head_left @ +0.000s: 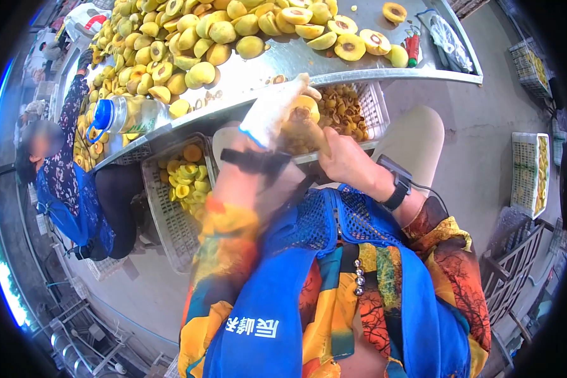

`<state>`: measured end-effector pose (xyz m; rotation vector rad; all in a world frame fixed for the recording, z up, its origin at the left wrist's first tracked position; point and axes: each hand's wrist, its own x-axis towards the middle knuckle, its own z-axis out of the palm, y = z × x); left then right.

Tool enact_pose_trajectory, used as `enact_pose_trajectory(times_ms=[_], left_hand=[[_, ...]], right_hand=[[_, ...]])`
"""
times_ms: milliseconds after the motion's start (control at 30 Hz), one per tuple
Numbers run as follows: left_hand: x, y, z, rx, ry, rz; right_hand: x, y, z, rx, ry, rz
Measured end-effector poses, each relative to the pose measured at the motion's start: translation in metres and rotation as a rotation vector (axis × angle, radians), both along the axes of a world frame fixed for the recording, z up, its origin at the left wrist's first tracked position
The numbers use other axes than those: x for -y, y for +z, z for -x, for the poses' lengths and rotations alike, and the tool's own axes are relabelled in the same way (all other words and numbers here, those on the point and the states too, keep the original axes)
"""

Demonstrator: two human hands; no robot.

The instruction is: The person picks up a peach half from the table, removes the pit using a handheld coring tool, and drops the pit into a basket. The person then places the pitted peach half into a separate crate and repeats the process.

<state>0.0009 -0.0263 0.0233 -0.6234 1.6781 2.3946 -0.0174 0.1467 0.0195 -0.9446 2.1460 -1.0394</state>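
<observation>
1. L hand (pixel 271 116) gripped fruit (pixel 307 106) over crate (pixel 376 107) of scraps (pixel 346 112), prob. to catch more.
2. R hand (pixel 349 160) clenched tool (pixel 322 142) by fruit; blurred, type unclear.
3. Pile (pixel 189 38) sat on bench (pixel 290 58) beyond, prob. for easy reach.

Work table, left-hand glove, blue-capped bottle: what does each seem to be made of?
Work table: bare metal, probably steel, given its grey sheen and bright reflections.
Glove: likely soft fabric, white and matte, with a blue cuff edge; blur hides any weave.
Bottle: glossy and see-through; clear plastic or glass, I cannot tell which.
</observation>
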Motion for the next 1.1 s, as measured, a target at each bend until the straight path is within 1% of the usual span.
enact_pose_trajectory(times_ms=[33,133,167,233,267,300,367,400,500,533,600,633,700,733,833,933,1033,1100], left_hand=[[0.002,-0.002,0.002,0.01,-0.022,-0.021],[0.0,-0.002,0.006,-0.023,0.093,-0.086],[-0.003,-0.002,0.002,-0.032,0.223,-0.181],[-0.011,-0.007,0.0,-0.179,0.268,-0.035],[-0.014,-0.012,-0.002,-0.248,0.292,0.037],[-0.015,-0.019,-0.004,-0.22,0.325,0.055],[-0.017,-0.028,-0.007,-0.167,0.443,0.015],[-0.02,-0.029,-0.008,-0.139,0.499,-0.007],[-0.032,-0.016,-0.008,-0.184,0.526,0.025],[-0.035,-0.016,-0.008,-0.192,0.538,0.024],[-0.038,-0.019,-0.009,-0.18,0.482,0.217],[-0.037,-0.02,-0.01,-0.174,0.455,0.315],[-0.035,-0.02,-0.009,-0.125,0.474,0.169],[-0.032,-0.021,-0.009,-0.1,0.483,0.097],[-0.024,-0.024,-0.01,-0.13,0.39,-0.166],[-0.031,-0.008,-0.01,-0.048,0.424,0.206],[-0.03,-0.016,-0.01,-0.162,0.427,0.371],[-0.026,-0.017,-0.008,-0.145,0.472,0.121]], right_hand=[[0.002,-0.005,-0.001,0.024,-0.035,0.034],[0.008,-0.018,-0.003,0.082,-0.127,0.147],[0.01,-0.02,-0.003,0.097,-0.149,0.184],[0.013,-0.027,-0.005,0.19,-0.201,0.209],[0.014,-0.033,-0.008,0.269,-0.227,0.193],[0.015,-0.034,-0.01,0.345,-0.239,0.178],[0.017,-0.033,-0.015,0.491,-0.259,0.144],[0.017,-0.028,-0.017,0.563,-0.267,0.125],[0.012,0.005,-0.01,0.93,-0.214,0.046],[0.009,0.0,-0.01,1.019,-0.206,0.095],[0.004,-0.011,-0.008,1.192,-0.184,0.195],[0.003,-0.011,-0.006,1.226,-0.187,0.195],[0.002,-0.008,-0.005,1.3,-0.191,0.193],[0.001,-0.01,-0.005,1.29,-0.171,0.198],[0.0,-0.018,-0.003,1.232,-0.102,0.224],[-0.002,-0.025,0.001,1.156,-0.015,0.235],[-0.001,-0.026,0.007,1.178,0.045,0.191],[0.001,-0.018,0.008,1.227,0.043,0.175]])
